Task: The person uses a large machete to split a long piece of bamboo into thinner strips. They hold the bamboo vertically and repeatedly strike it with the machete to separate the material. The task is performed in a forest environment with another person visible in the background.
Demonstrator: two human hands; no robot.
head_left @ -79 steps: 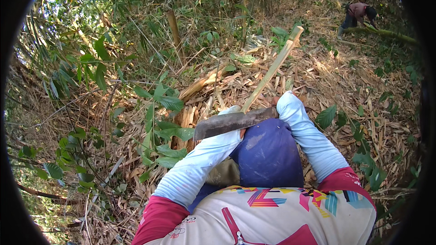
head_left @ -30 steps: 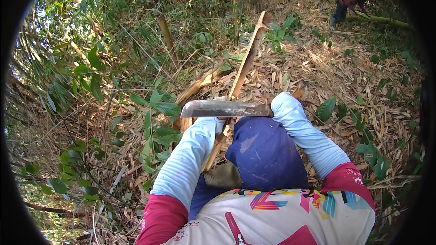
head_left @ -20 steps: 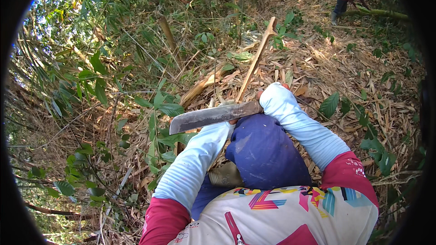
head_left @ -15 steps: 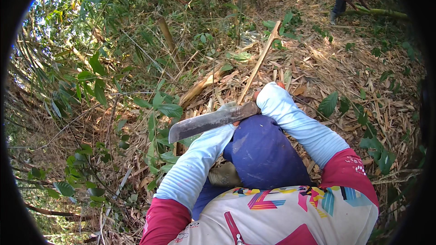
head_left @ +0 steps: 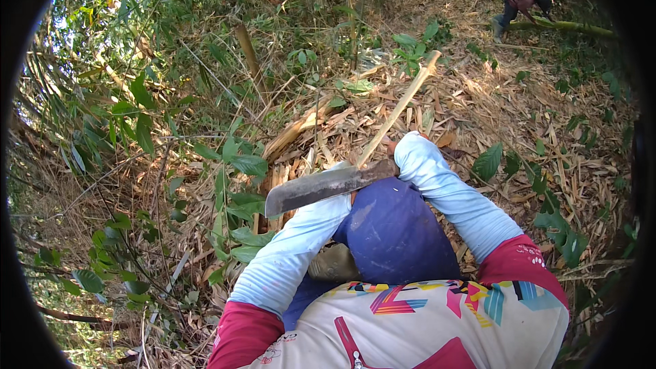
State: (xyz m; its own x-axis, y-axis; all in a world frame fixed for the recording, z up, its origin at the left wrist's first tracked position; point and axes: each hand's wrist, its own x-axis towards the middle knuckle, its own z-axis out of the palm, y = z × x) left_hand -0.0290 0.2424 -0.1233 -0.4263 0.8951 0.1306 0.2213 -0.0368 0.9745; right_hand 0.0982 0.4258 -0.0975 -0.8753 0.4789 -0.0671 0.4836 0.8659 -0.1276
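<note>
A machete (head_left: 311,190) with a broad dark blade and a wooden handle (head_left: 378,169) lies across in front of my blue-clad knee (head_left: 403,232), its tip pointing left. My right hand (head_left: 391,149), mostly covered by a light blue sleeve, is closed at the handle. A long pale strip of split wood or bamboo (head_left: 400,106) slants up and away from beside the blade; its lower end is hidden. My left hand (head_left: 352,197) is behind the blade and knee, with only a sliver of skin showing. Its fingers and whatever they hold are hidden.
Dry leaves and chips (head_left: 471,116) cover the ground. A split log (head_left: 297,130) lies beyond the blade, and a cut stump (head_left: 247,51) stands farther off. Leafy plants (head_left: 239,164) grow at left. At the far right a person (head_left: 523,3) bends over a green pole (head_left: 581,27).
The strip's far end has shifted right and lower, and its face looks paler now. The machete has moved slightly right. The distant person bends lower.
</note>
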